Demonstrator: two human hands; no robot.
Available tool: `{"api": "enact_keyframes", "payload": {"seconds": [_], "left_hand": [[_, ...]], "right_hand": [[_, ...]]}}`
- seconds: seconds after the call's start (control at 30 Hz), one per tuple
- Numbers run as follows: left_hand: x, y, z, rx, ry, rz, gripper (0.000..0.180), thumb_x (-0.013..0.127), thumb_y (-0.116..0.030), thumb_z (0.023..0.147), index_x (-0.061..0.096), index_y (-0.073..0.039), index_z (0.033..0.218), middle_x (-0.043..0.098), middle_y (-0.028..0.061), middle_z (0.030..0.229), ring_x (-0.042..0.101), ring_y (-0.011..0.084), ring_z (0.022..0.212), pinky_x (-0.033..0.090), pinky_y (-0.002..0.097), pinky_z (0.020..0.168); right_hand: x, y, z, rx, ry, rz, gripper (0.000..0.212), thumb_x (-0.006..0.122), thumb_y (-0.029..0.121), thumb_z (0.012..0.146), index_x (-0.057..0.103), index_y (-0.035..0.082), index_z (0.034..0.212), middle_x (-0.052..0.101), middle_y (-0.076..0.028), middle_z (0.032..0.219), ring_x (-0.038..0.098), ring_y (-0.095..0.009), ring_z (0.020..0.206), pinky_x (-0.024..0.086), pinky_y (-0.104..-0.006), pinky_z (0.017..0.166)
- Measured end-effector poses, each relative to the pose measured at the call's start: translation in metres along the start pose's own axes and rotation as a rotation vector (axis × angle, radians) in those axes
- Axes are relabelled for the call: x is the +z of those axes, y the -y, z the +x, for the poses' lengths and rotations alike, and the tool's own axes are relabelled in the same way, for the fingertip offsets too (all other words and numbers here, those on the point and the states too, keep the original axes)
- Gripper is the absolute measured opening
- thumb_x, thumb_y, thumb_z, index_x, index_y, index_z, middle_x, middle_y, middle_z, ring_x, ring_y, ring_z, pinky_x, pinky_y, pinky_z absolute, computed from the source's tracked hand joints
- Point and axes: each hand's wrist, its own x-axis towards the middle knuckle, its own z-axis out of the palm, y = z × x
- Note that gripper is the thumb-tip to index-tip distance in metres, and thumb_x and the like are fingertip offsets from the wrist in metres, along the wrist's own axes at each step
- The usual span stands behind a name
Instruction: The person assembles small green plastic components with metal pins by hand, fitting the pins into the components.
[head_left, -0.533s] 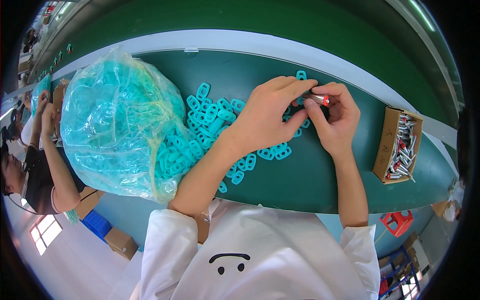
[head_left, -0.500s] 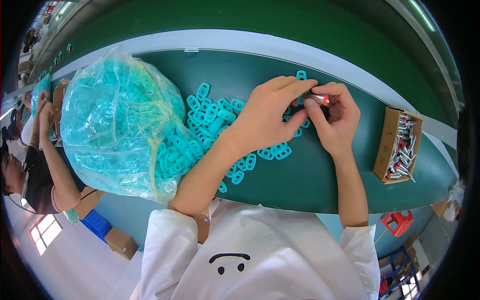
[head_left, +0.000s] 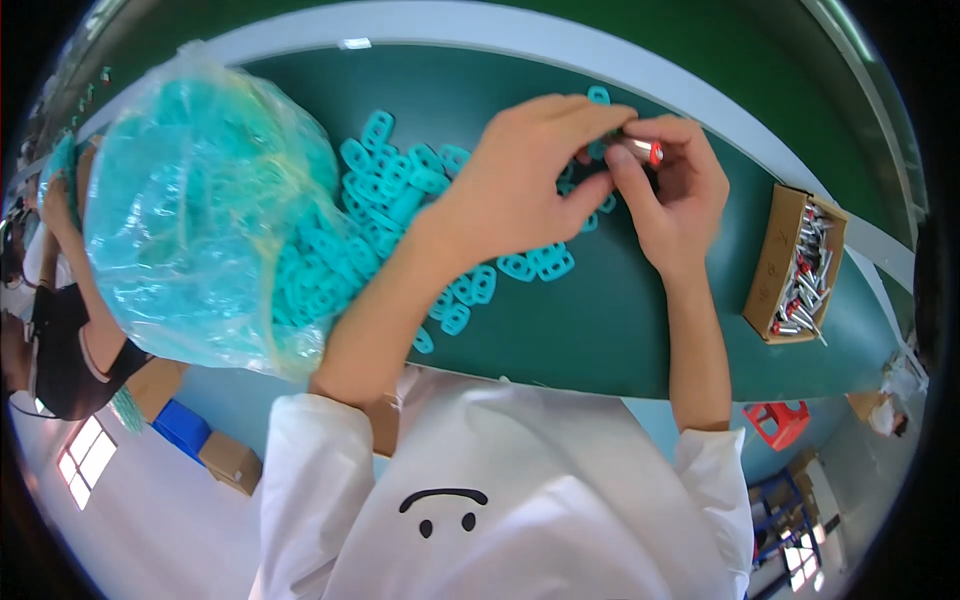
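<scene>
Above the green table my right hand (head_left: 683,195) pinches a small shiny metal cylinder with a red end (head_left: 643,151) between thumb and fingers. My left hand (head_left: 535,165) is curled beside it, its fingertips meeting the cylinder's inner end. What the left fingers grip there is hidden behind the hand. Loose teal plastic pieces with oval holes (head_left: 551,262) lie under and around the left hand. More of them spill from a large clear plastic bag (head_left: 200,220) on the left, near my left forearm.
At the right, a cardboard box (head_left: 772,262) holds many metal cylinders, some with red ends. A raised pale rail (head_left: 480,22) borders the far side of the green table (head_left: 560,340). A red stool (head_left: 778,424) stands below at right. Another person (head_left: 75,330) works at far left.
The whole view has shifted, so the table and bag appear higher and further left. Both hands keep nearly the same pose around the metal cylinder.
</scene>
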Motion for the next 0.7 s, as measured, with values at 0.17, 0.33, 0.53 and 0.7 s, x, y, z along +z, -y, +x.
{"api": "enact_keyframes", "payload": {"seconds": [0.17,0.33,0.53,0.7], "left_hand": [[-0.001,0.0015,-0.0004,0.0,-0.008,-0.027,0.051,0.074,0.002,0.075,0.066,-0.007,0.125,0.068,0.0093,0.094,0.059,0.0208,0.071,0.052,0.0296,0.065],[-0.0042,0.0013,-0.0044,-0.203,0.033,-0.134,0.055,0.068,0.009,0.077,0.066,-0.011,0.129,0.071,0.0083,0.097,0.057,0.017,0.07,0.051,0.0276,0.066],[-0.0046,0.0036,-0.0041,-0.175,0.028,-0.159,0.052,0.064,0.012,0.079,0.068,-0.009,0.127,0.073,0.0101,0.101,0.062,0.0184,0.073,0.053,0.028,0.07],[-0.0016,0.0053,-0.0022,-0.14,0.02,-0.097,0.05,0.065,0.011,0.079,0.069,-0.008,0.125,0.073,0.0106,0.1,0.064,0.0187,0.073,0.053,0.0282,0.069]], "right_hand": [[0.0001,-0.0013,0.0005,-0.051,-0.01,0.022,0.023,0.075,-0.003,0.084,0.064,-0.002,0.104,0.068,-0.004,0.089,0.064,-0.008,0.081,0.052,-0.0215,0.071],[-0.0014,-0.002,-0.0044,-0.068,-0.011,0.025,0.022,0.074,-0.007,0.086,0.066,-0.004,0.107,0.067,-0.008,0.095,0.066,-0.013,0.082,0.055,-0.0245,0.071],[-0.0039,0.0003,-0.0055,-0.059,0.0,0.035,0.021,0.074,-0.009,0.085,0.067,-0.006,0.105,0.067,-0.009,0.093,0.065,-0.012,0.076,0.055,-0.0236,0.065],[-0.0059,-0.0018,-0.0044,-0.066,0.017,0.034,0.023,0.073,-0.012,0.084,0.067,-0.007,0.105,0.067,-0.01,0.092,0.066,-0.013,0.079,0.056,-0.0235,0.067]]}}
